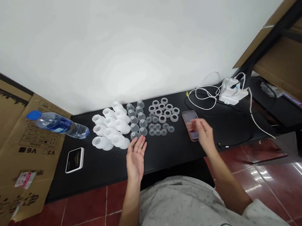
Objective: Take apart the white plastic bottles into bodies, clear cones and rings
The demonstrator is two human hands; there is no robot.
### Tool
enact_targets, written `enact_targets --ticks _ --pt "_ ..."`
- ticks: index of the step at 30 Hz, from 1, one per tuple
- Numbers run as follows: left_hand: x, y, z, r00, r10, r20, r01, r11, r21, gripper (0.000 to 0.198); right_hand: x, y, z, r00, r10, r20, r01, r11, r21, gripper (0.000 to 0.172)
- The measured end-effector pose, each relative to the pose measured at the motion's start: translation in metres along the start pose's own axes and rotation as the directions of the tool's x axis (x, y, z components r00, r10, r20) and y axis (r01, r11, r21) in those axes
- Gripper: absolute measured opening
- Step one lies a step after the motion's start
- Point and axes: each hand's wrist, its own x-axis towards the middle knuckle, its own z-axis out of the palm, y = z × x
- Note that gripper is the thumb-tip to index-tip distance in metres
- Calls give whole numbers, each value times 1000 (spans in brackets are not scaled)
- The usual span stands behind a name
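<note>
My left hand [136,160] is open, palm up and fingers stretched out, with nothing in it. Its fingertips are just in front of two columns of clear domed caps [133,120]. Over the lower part of a phone [190,116] hovers my right hand [206,135]; its fingers point left and are smeared by motion, so whether they touch the phone is unclear. Left of the caps, white round hollow pieces [109,123] with open necks lie in rows. Translucent rings [162,119] and smaller translucent discs [157,126] are set out between the caps and the phone.
A water bottle [58,124] with a blue cap leans at the left, behind a white-edged device [75,160]. Cardboard [32,144] borders the left side. At the right are a white power strip [230,90] and loose cables [205,98] on the black table [105,171].
</note>
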Motion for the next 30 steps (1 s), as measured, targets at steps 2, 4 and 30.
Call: enact_targets --ticks 2,4,30 --pt "0 0 1 1000 -1 3 1 1000 -10 39 24 4 -26 995 -100 -8 97 973 -209 48" --pt "0 0 1 1000 -3 5 3 1000 -10 38 43 10 -43 983 -152 102 179 909 -376 54" --pt "-2 0 2 998 -40 -46 36 995 -91 63 -71 -12 81 853 420 309 -505 521 687 53"
